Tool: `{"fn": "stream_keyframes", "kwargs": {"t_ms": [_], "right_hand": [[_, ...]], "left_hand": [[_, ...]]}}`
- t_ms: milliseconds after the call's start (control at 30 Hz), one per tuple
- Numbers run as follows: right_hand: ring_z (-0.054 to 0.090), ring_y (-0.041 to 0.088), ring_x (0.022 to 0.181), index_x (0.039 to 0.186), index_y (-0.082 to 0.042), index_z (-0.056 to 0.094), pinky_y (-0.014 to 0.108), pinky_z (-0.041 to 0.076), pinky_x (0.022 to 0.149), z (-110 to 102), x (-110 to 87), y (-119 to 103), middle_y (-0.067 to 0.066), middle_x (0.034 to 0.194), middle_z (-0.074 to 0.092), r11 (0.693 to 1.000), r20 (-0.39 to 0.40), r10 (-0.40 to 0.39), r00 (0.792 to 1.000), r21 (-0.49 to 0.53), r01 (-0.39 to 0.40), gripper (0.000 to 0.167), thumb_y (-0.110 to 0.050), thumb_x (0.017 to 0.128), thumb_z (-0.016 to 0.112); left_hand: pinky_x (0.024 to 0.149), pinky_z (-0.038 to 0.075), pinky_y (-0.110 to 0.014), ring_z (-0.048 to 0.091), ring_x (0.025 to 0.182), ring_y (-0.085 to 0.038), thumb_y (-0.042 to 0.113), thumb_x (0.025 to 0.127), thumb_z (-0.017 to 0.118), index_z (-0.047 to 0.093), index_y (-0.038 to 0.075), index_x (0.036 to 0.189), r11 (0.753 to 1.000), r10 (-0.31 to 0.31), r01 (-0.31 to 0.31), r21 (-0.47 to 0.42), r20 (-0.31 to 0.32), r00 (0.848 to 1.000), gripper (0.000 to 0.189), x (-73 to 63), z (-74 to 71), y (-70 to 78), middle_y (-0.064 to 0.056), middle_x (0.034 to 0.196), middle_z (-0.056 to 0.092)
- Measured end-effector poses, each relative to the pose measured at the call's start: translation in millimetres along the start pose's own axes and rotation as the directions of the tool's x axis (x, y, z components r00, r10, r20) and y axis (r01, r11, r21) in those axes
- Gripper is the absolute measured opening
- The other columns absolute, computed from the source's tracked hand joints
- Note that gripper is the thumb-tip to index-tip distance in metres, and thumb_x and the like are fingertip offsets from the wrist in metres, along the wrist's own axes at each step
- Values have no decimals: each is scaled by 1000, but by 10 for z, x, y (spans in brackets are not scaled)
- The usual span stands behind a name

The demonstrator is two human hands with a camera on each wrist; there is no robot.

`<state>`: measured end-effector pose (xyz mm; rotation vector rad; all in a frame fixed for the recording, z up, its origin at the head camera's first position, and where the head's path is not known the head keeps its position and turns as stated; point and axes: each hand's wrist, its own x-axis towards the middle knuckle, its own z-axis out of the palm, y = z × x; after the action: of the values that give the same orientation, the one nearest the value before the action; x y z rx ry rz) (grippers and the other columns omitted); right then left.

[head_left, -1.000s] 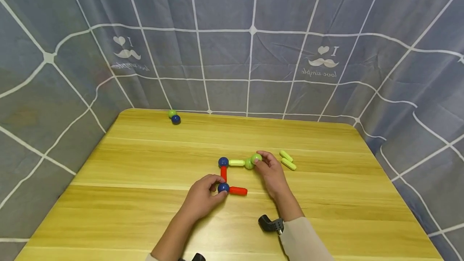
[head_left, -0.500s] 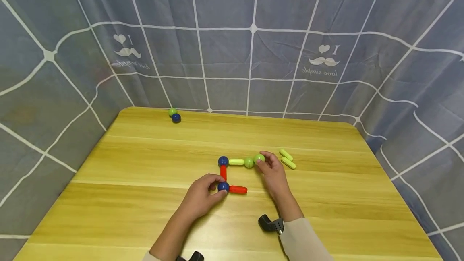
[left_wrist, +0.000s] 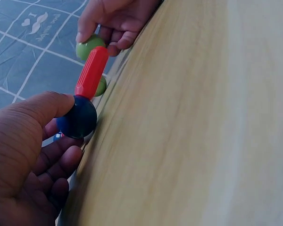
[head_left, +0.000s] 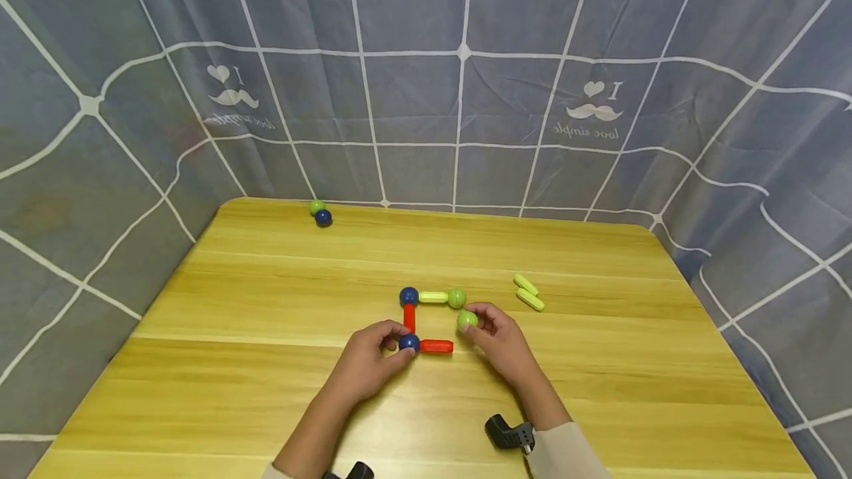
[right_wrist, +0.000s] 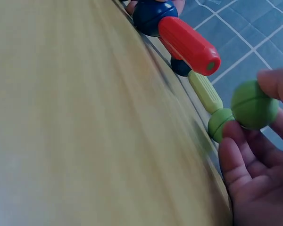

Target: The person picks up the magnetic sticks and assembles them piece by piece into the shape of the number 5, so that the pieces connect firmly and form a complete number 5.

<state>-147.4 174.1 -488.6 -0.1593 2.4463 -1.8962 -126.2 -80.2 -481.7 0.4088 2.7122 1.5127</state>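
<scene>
My left hand pinches the near blue ball between thumb and fingers. From that ball one red rod runs back to a second blue ball, and another red rod points right with its tip free. A light green rod links the far blue ball to a green ball. In my right hand a separate green ball is held between thumb and fingers, in front of the attached green ball and apart from the red rod's tip.
Two loose light green rods lie to the right. At the back left edge of the wooden table a green ball and a blue ball touch. A grey curtain hangs behind the table.
My right hand has drawn its green ball away from the attached green ball and toward me. The left hand keeps its grip on the near blue ball.
</scene>
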Motion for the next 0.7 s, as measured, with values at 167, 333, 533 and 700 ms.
{"fn": "stream_keyframes", "kwargs": {"t_ms": [167,333,533,700], "right_hand": [[55,18,79,119,-4,64,23,47,66,-44,-109,-3,7,96,61,999,115,-29,993,-32,32,30,-13,91,72],[53,16,76,115,-7,64,24,46,65,-58,-141,9,5,94,60,988,186,-82,979,-111,104,26,-13,91,72],[53,14,78,115,-6,64,24,46,67,-51,-147,4,4,96,61,976,208,-116,971,-160,150,27,-9,89,72],[53,15,81,116,-3,64,25,46,70,-43,-150,-10,7,102,62,974,210,-128,969,-159,163,29,-8,89,73]], "left_hand": [[68,46,-29,54,81,-15,17,84,80,70,17,99,1000,2,-2,-1,-5,1000,18,-2,1,1,7,85,61],[69,46,-29,54,81,-15,18,84,80,70,17,99,1000,-2,2,0,-4,1000,18,0,0,4,6,86,62],[69,46,-29,54,81,-15,18,84,79,70,16,100,1000,0,0,2,-4,1000,18,4,2,12,5,86,61],[68,46,-29,53,80,-14,17,84,79,70,16,101,1000,0,0,6,-8,1000,20,5,3,15,5,86,60]]}}
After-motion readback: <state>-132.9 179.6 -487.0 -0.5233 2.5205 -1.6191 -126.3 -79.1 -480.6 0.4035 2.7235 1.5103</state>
